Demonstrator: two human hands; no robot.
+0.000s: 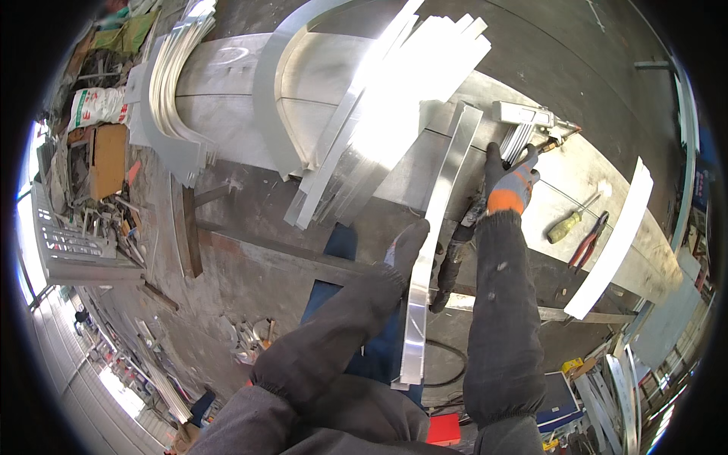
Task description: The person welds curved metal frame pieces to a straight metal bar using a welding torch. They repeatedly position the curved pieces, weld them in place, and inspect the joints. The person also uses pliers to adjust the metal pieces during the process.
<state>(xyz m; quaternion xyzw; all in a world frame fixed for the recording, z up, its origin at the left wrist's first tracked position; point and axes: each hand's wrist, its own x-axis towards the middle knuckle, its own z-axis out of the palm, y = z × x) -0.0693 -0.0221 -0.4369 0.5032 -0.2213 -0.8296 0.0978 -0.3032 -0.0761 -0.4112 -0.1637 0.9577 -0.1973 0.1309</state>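
Observation:
My left hand [409,241], gloved, is closed around the edge of a long shiny metal channel [438,205], which slants from the tabletop towards my body. To its right, my right hand [510,186], in a grey and orange glove, reaches over the table with thumb and fingers apart. Between those fingertips lie several thin silvery rods [519,140]; I see no firm grip on them. Just beyond is a silver block-shaped tool [523,114] with a brass-coloured fitting [557,140]. A dark, wrapped, rod-like object [455,254] runs between the channel and my right forearm.
A screwdriver [565,226], red-handled pliers [588,244] and a curved white strip [613,243] lie to the right. Glaring metal strips [409,98] are stacked left of the channel, with curved pieces [171,98] farther left. A red box [444,429] is below.

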